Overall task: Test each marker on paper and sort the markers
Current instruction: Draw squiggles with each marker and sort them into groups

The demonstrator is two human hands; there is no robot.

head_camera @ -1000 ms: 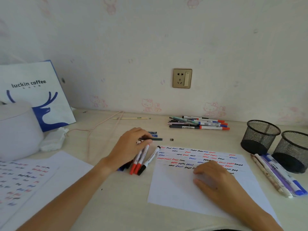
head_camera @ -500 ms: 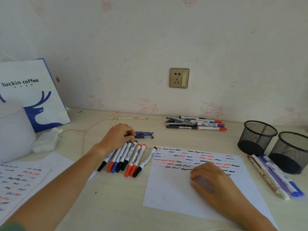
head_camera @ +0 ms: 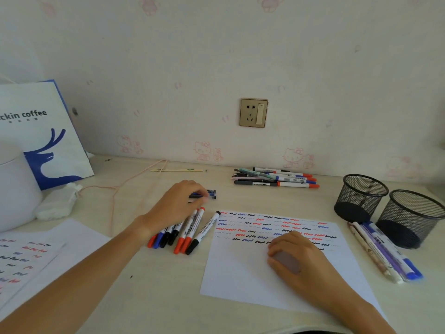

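The left hand [head_camera: 177, 206] is lying over the far ends of a row of capped markers [head_camera: 186, 233], fingers curled onto a dark blue item [head_camera: 209, 194]; whether they are gripping it is unclear. The right hand [head_camera: 297, 257] is resting on the scribbled test paper [head_camera: 240, 273], fingers bent, pinning it. Two black mesh pen cups [head_camera: 361, 197] are standing at right, seemingly holding nothing. More markers [head_camera: 277, 180] are lying by the wall.

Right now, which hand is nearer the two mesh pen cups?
Right. The right hand rests on the test sheet, just left of the mesh cups; the left hand is farther left, over the marker row.
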